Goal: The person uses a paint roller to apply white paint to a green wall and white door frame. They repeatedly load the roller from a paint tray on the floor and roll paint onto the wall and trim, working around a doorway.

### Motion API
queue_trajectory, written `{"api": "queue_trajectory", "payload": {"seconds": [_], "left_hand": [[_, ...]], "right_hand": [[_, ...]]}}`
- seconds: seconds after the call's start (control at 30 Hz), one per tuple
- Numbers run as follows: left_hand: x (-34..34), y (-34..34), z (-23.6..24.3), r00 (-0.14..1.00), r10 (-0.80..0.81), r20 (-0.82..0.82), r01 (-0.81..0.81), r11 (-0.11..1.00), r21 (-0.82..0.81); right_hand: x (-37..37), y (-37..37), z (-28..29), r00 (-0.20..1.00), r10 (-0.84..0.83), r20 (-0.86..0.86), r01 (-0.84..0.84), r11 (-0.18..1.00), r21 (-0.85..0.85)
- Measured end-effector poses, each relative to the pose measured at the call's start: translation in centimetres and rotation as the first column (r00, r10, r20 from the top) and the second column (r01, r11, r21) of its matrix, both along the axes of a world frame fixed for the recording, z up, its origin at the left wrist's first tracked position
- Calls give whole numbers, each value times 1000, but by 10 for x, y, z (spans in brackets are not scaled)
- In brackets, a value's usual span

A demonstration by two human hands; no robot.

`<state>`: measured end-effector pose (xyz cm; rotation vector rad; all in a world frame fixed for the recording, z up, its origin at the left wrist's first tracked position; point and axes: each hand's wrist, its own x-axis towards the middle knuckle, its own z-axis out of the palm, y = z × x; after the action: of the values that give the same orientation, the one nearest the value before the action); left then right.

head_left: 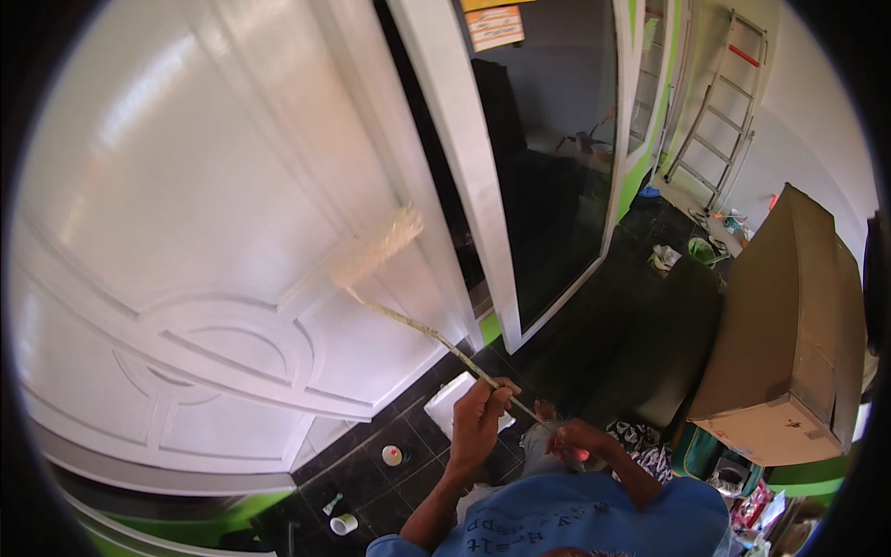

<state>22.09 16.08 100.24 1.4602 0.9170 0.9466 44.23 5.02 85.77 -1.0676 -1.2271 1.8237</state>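
Observation:
A paint roller (379,243) with a cream sleeve is against the white panelled door (213,111) at the left. Its long, paint-spattered rod runs down to my hands. My left hand (481,416) is closed around the rod partway along it. Lower and to the right, my right hand (575,442) grips the rod's end, where a red handle shows. Below the door, a white tray (438,401) lies on the dark tiled floor (394,483), partly behind my left hand.
A glass panel (552,251) in a white frame stands right of the door. A large cardboard box (766,325) sits at the right, above piled bags and clutter. A ladder (715,111) leans at the back. Small containers (392,455), a green bucket (701,249) and scattered items are on the floor.

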Motion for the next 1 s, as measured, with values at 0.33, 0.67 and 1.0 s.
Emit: {"api": "queue_trajectory", "payload": {"seconds": [0.33,0.67,1.0], "left_hand": [[166,102,125,976,-216,-5,196,875,443],[251,160,34,922,-386,-23,384,909,161],[277,157,-46,837,-486,-252,452,873,-181]], "right_hand": [[90,145,46,906,-302,-296,355,924,144],[262,195,82,595,-725,-348,803,556,214],[334,189,71,450,-853,-262,893,423,154]]}}
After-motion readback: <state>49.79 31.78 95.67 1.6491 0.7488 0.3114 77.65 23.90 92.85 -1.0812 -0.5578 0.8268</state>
